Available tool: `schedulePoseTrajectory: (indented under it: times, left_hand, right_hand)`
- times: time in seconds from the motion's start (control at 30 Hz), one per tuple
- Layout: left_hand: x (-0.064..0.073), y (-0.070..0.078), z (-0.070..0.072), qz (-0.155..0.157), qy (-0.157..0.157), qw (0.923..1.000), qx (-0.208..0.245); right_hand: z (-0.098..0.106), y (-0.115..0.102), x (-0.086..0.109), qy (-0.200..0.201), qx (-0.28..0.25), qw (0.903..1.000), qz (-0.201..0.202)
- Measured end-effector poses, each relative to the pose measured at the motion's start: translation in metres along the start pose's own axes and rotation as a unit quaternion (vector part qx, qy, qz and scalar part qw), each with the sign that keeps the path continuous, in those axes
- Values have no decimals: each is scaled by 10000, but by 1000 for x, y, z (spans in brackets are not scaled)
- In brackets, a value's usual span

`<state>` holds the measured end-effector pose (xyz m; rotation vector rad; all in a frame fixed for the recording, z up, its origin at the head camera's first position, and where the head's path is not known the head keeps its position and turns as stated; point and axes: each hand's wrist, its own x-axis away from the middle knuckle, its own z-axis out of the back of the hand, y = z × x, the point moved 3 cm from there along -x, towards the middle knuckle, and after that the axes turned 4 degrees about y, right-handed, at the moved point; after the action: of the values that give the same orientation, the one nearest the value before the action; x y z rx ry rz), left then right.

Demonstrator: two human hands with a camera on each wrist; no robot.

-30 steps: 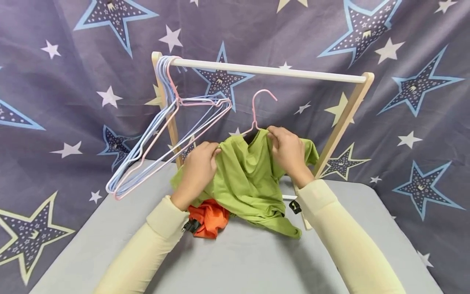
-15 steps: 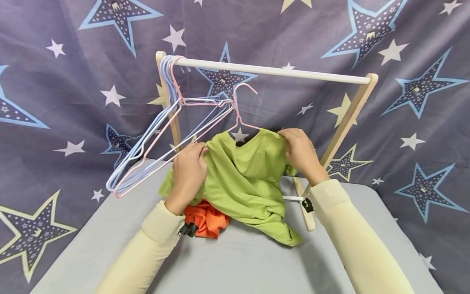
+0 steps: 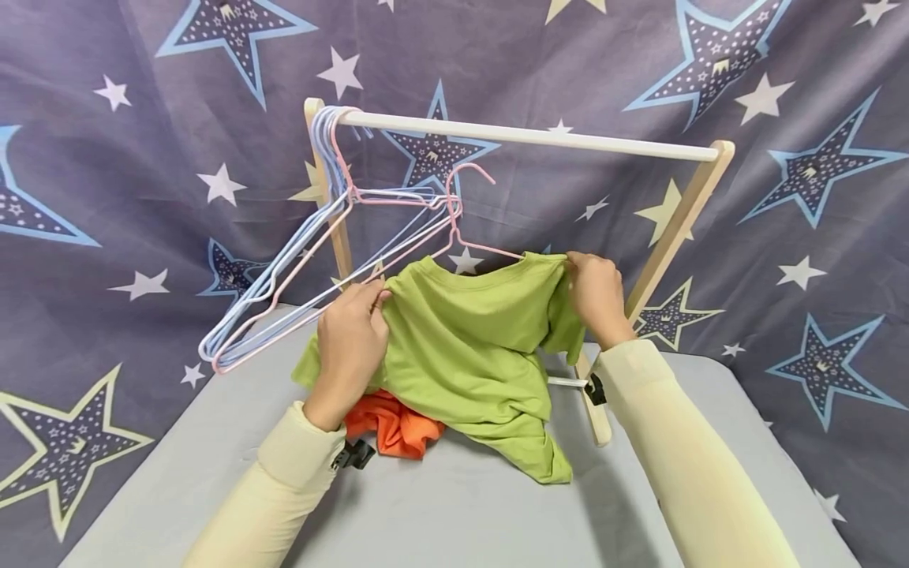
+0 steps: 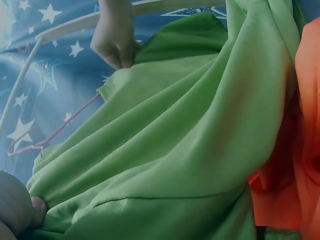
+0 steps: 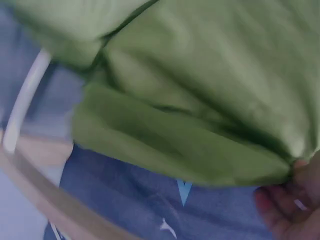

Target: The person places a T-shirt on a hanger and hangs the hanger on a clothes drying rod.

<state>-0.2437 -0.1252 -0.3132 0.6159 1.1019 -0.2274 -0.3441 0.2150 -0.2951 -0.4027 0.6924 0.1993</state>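
A green T-shirt (image 3: 469,339) hangs spread between my two hands, its lower part drooping onto the table. My left hand (image 3: 351,335) pinches the shirt at its left shoulder. At the opposite shoulder my right hand (image 3: 598,296) grips the cloth; in the right wrist view fingers (image 5: 300,180) pinch its edge. From the neckline rises the hook of a pink wire hanger (image 3: 453,209), its lower part hidden inside the shirt. An orange garment (image 3: 398,426) lies crumpled beneath, partly covered by the green cloth.
Several blue, white and pink hangers (image 3: 284,268) hang at the left end of a rack's white rail (image 3: 525,136). Wooden posts (image 3: 675,229) support it on a grey table (image 3: 454,513). Behind stands a star-patterned curtain (image 3: 540,71).
My hands have moved apart, stretching the shirt's shoulders wider. The pink hanger's hook has shifted left, close to the hanging hangers.
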Motion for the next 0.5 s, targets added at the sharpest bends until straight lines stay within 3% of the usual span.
schedulePoseTrajectory:
  times: [0.17,0.27,0.37,0.5]
  left_hand:
    - [3,-1,0,53,-10,10000,57]
    - [3,-1,1,114,-42,9999,74]
    - [3,-1,1,173,-118,9998,65]
    - [4,0,1,240,-120,9996,43]
  right_hand:
    - [-2,11,-3,-24,-179,9951,-974]
    - [-2,11,-5,41,-387,9926,-1149]
    - [-1,-1,-6,140,-553,9946,-865]
    - [0,-28,-7,283,-695,9972,-71]
